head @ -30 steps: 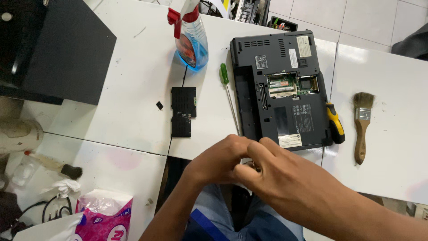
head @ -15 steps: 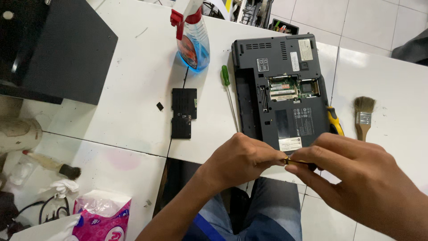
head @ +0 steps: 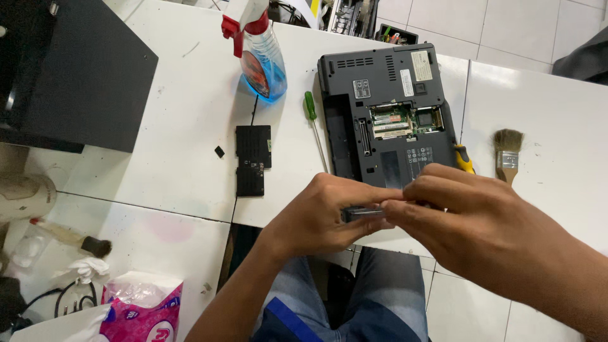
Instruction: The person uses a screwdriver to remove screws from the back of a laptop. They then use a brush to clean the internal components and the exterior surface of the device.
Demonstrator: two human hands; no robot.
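Spanning white tiled table (head: 183,133), tiled floor (head: 456,297) below.

The left hand (head: 323,218) and right hand (head: 468,218), clasped tightly over each other a second ago, now sit side by side, fingertips meeting. Between them a small, flat, dark grey metallic part (head: 362,213) shows more plainly than half a second ago. The right hand now covers more of the yellow-handled tool (head: 464,162) beside the upturned grey laptop (head: 386,107).

Blue spray bottle (head: 263,66); green screwdriver (head: 311,114); paintbrush (head: 507,154); pink packet (head: 142,310).
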